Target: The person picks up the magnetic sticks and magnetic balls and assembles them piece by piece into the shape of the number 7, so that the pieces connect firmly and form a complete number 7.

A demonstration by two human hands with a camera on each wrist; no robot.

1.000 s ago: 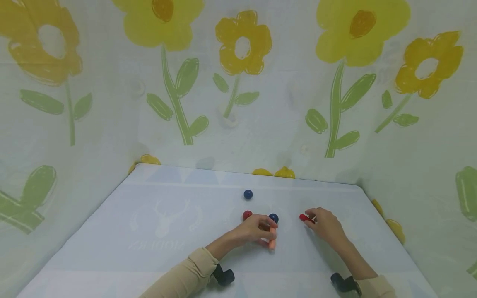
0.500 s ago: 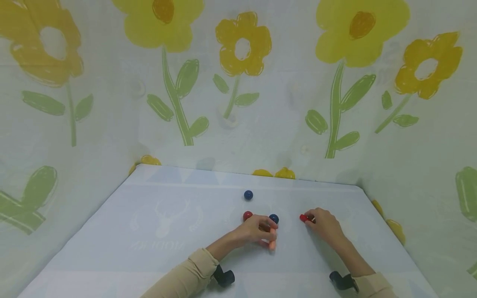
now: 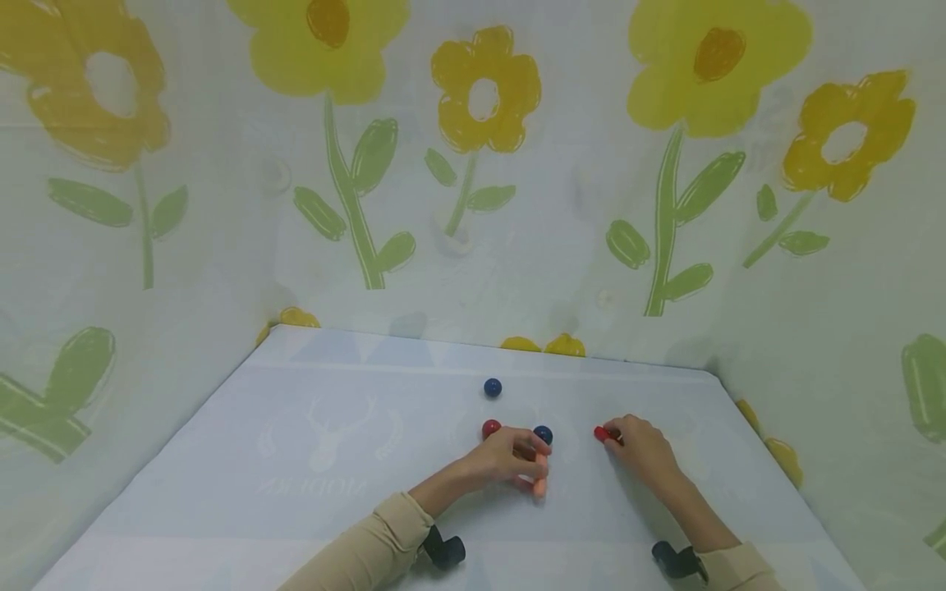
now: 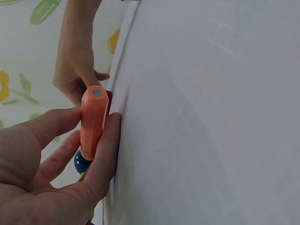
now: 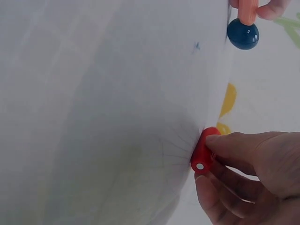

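My left hand (image 3: 510, 455) pinches an orange stick (image 4: 93, 122) between thumb and fingers; a round grey disc shows in its end. At the stick's far end sits a dark blue ball (image 5: 243, 35), right against it in the right wrist view. Just behind the left hand is a red ball (image 3: 491, 428), partly covered by the knuckles. Over on the right, my right hand (image 3: 643, 447) holds a short red stick (image 5: 204, 152) with a pale disc in its end, close to the white tabletop. Its other end is hidden by the thumb.
A second blue ball (image 3: 493, 387) lies farther back on the white table (image 3: 222, 476). Dark wrist-camera mounts (image 3: 446, 552) hang below both sleeves. Flower-printed sheeting (image 3: 517, 271) stands around the table's back and sides.
The red stick has turned in my right hand, so less of its length shows in the head view. The right forearm has shifted slightly left. My left hand stays put.
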